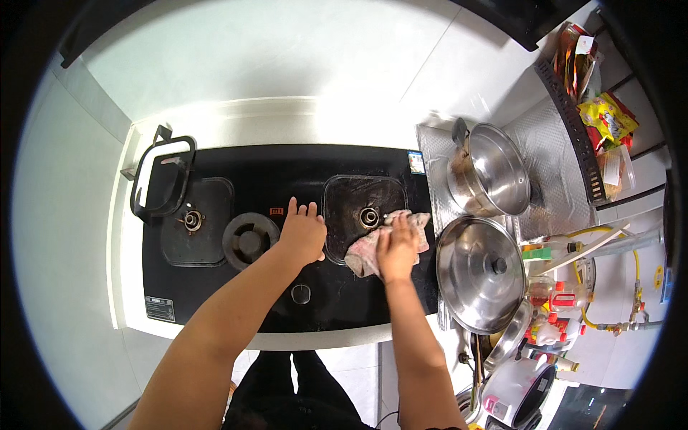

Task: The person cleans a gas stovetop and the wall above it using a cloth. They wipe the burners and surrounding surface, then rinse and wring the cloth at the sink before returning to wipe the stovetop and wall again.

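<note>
My right hand (398,251) presses a crumpled pink and white cloth (364,255) onto the black gas cooktop (358,304). The cloth covers the lower right part of the square recess around the right burner (369,217), which has no grate over it. On the middle of the cooktop rests my left hand (304,233), fingers stretched out, holding nothing. Close to its left lies a round black burner part (251,241). Farther left, the left burner (192,221) sits bare in its own recess. A black square pan support (189,166) stands tilted at the back left corner.
To the right, a steel pot (494,172) and a domed steel lid (479,265) stand beside the cooktop near foil sheeting (541,190). Beyond are a dark basket (573,129) with food packets, several bottles, and a white rice cooker (512,387). A round knob (301,294) sits front centre.
</note>
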The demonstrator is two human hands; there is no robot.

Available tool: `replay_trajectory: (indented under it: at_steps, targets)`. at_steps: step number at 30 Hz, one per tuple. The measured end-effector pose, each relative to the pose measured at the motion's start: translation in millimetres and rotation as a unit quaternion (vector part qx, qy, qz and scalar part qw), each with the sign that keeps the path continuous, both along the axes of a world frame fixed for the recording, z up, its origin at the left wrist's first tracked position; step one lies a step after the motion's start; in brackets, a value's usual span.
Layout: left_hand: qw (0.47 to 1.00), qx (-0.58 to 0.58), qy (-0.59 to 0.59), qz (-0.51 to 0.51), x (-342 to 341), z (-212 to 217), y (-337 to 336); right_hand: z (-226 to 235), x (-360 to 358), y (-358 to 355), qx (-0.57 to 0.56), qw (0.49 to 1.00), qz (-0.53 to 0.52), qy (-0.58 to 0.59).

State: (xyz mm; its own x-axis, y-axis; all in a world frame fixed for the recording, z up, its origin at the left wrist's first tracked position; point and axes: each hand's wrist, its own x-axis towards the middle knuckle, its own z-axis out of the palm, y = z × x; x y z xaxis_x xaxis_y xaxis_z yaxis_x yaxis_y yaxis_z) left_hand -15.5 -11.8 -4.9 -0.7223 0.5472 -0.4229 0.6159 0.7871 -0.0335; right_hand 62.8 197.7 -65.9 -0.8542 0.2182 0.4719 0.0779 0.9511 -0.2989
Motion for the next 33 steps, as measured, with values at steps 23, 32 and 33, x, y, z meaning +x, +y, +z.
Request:
replay_trajectory:
  at_steps: [23, 32, 33]
  targets:
    - [0.999, 0.029, 0.035, -0.006, 1, -9, -12, 17, 23, -68, -0.078, 0.989, -0.082, -0.090]
    - [0.999, 0.024, 0.037, -0.019, 0, -11, -6, 9, 0, -73, -0.070, 0.992, -0.043, -0.091]
    - [0.999, 0.025, 0.034, -0.015, 1, -9, -9, 10, 11, -60, -0.068, 0.993, -0.047, -0.084]
